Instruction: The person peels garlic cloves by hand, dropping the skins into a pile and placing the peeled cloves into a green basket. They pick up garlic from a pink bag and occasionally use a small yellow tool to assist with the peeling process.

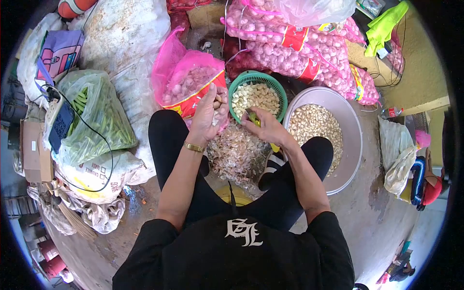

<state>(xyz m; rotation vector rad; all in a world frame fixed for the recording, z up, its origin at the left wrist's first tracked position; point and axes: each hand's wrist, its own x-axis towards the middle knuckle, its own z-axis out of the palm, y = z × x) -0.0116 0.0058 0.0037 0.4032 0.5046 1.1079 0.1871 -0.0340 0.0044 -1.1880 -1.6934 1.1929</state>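
Note:
My left hand (208,113), palm up, holds several garlic cloves (218,101) in front of the open pink mesh bag of garlic (189,82). In my right hand (265,126) is a small knife with a yellow-green handle (254,117), over the near edge of the green basket (282,87). Pale peeled cloves (246,95) and browner ones lie in that basket. To the right, a wide whitish basin (356,145) holds many cloves (314,125). A heap of garlic skins (237,152) covers the floor between my feet, below both hands.
Full pink mesh sacks of garlic (290,58) are stacked behind the basket. At left stand a clear bag of green pods (96,116), white sacks (125,43) and a broom (75,217). A white plastic bag (396,150) lies at right. A person (403,271) shows at lower right.

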